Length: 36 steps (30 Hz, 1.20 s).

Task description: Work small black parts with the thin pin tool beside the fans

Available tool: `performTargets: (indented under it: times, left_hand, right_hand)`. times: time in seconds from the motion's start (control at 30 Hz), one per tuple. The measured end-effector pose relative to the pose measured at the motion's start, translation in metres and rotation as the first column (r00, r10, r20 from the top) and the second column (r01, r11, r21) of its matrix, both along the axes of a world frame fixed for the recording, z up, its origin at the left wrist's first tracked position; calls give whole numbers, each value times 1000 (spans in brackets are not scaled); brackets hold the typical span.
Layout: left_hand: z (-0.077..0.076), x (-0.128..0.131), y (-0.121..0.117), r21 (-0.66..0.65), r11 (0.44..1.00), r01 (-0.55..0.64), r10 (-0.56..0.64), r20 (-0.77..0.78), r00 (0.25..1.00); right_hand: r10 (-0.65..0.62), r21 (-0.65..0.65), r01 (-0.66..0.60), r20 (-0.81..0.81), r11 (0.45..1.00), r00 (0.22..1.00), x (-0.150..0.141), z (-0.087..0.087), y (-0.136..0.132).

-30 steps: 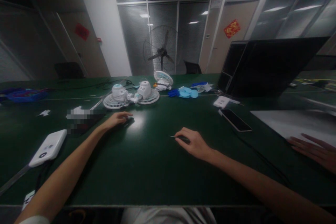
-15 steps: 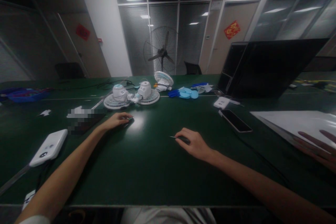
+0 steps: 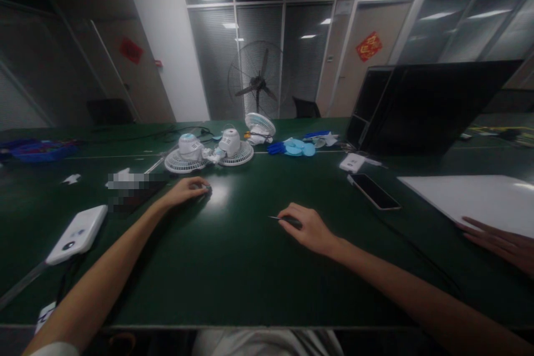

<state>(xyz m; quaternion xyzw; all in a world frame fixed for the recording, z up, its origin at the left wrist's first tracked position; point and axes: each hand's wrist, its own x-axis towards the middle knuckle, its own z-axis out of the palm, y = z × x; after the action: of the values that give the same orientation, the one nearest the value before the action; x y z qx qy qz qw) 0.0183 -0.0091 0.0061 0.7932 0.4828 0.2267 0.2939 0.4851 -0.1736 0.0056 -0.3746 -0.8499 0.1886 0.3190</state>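
My left hand (image 3: pixel 186 191) rests on the green table (image 3: pixel 233 272) just in front of the white fans. Its fingers curl together over something small and dark at the fingertips, too blurred to name. To the right, my right hand (image 3: pixel 306 227) grips a small screwdriver (image 3: pixel 295 221) between thumb and fingers. Its thin metal shaft points left, and the dark handle is partly hidden by the hand. Two white fans (image 3: pixel 187 160) lie face down beyond my left hand; a third white fan (image 3: pixel 259 127) sits tilted behind them.
At right, another person's hand (image 3: pixel 500 242) lies on a white sheet (image 3: pixel 471 194). A phone (image 3: pixel 376 192), a white device (image 3: pixel 352 163) and a black monitor (image 3: pixel 434 111) are nearby. Light-blue discs (image 3: pixel 298 148) lie past the middle; a white power bank (image 3: pixel 79 233) is at left.
The other person's hand has moved down and the white sheet now lies flatter. My left fingers have shifted slightly around the small thing. My right hand has stayed put.
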Motion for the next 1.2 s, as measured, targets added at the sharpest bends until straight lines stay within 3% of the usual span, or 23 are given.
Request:
performTargets:
  times: [0.37,1.2]
  left_hand:
    - [6,6,-6,20,1000,23,-23,38,999]
    - [8,10,-9,-46,999,-23,22,-38,999]
  right_hand:
    - [1,-15,-1,5,1000,1000,0,0,0]
    - [3,-4,-3,14,1000,1000,0,0,1]
